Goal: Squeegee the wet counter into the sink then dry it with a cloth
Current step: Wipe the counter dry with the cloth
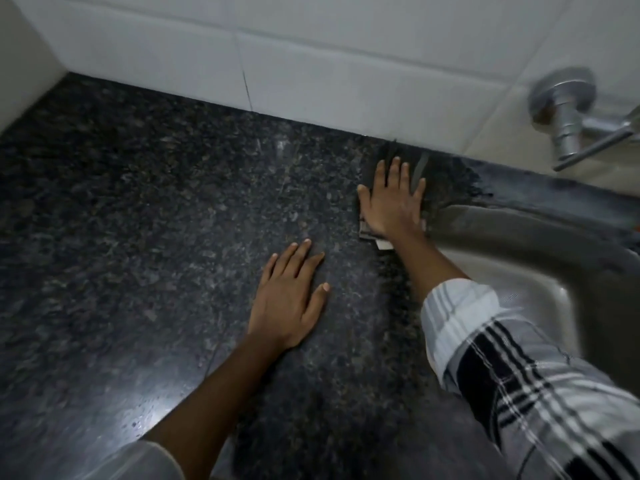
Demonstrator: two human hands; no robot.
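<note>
Now right hand (391,199) flat on cloth (417,168); left hand (289,299) on counter (138,220).

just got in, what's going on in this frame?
A person is wiping a dark granite counter beside a sink. The right hand presses flat on a dark cloth at the back of the counter, near the wall and the sink's corner. The left hand rests open on the counter. A tap sticks out of the tiled wall. No squeegee is in view, so this looks like the drying step.
</note>
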